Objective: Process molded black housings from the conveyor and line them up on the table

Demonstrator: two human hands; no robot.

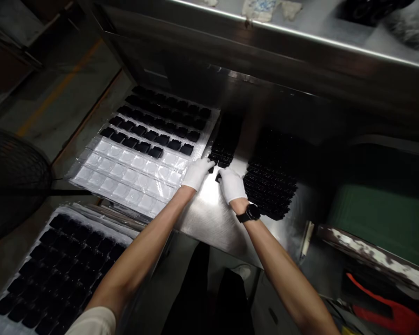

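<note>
Two white-gloved hands are close together over the metal table. My left hand [196, 174] has its fingers closed on a small black part [211, 169], near the end of a narrow row of black parts [222, 149]. Opposite it, my right hand [232, 185] pinches another small black part [218, 177]; the fingers hide much of it. Right of that hand lies a wide block of similar black parts [270, 186]. On the left, a clear plastic tray [125, 174] carries rows of squarish black parts in its far pockets, while its near pockets are bare.
A second tray [132, 239] full of black parts stands lower left, below table height. A fan guard [14, 186] is at the far left. Along the right are a white stick-like object [306, 239], a green surface [384, 218] and a red object [387, 309]. A metal shelf [300, 39] overhangs the back.
</note>
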